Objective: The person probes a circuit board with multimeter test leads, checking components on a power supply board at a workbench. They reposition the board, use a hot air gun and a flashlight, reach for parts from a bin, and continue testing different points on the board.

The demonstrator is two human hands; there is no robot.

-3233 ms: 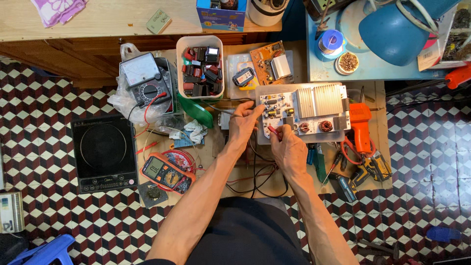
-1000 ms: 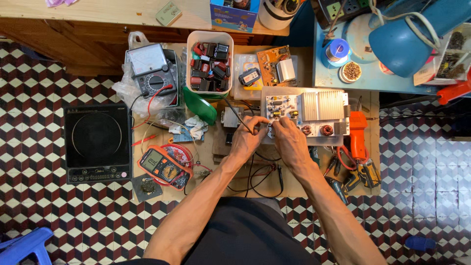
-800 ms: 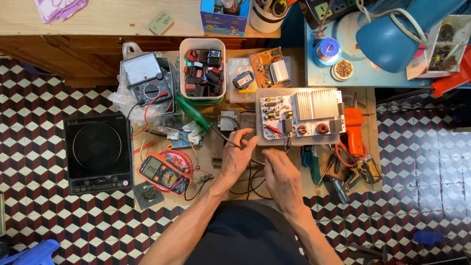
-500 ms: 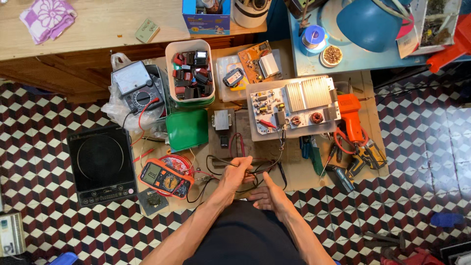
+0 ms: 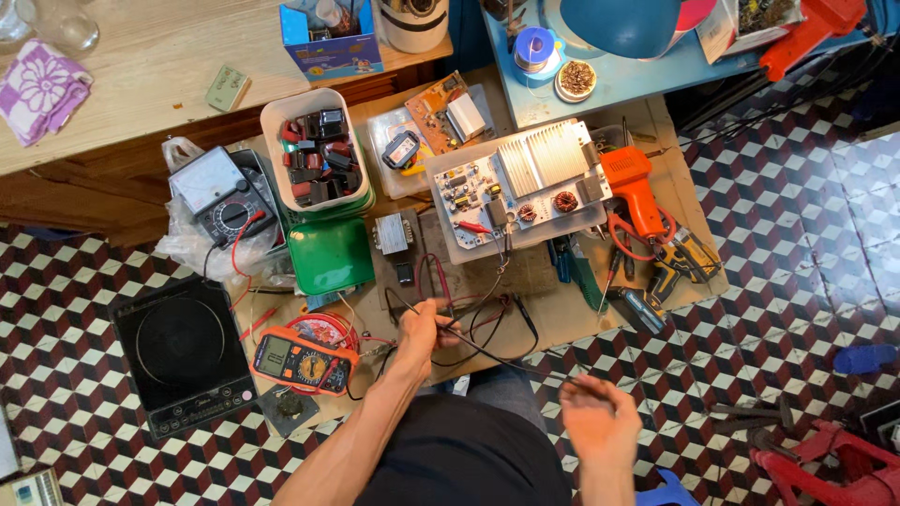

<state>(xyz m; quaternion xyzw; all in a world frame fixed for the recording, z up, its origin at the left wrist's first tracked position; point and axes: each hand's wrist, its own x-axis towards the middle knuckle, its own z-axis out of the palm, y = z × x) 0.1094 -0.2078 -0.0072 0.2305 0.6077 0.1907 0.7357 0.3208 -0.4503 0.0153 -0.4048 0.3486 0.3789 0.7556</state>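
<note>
My left hand [image 5: 424, 330] is closed on a thin black test lead [image 5: 502, 356] above the front edge of the low wooden board [image 5: 562, 309]. The lead runs right to the fingertips of my right hand [image 5: 597, 422], which is blurred with fingers spread over my lap; whether it grips the lead is unclear. Beyond both hands lies a circuit board with a finned heatsink [image 5: 517, 186] in a white tray, with red and black wires trailing from it toward my left hand. An orange multimeter [image 5: 302, 361] lies left of my left hand.
A black induction cooker [image 5: 183, 351] sits on the tiled floor at left. An analog meter [image 5: 220, 192], a white bin of parts [image 5: 317, 157], a green tray [image 5: 330, 255] and a small transformer [image 5: 392, 232] stand behind. An orange soldering gun [image 5: 633, 187] and hand tools lie at right.
Both hands have drawn back from the circuit board toward my body. The left hand now has the black lead, and the right hand has swung out low to the right.
</note>
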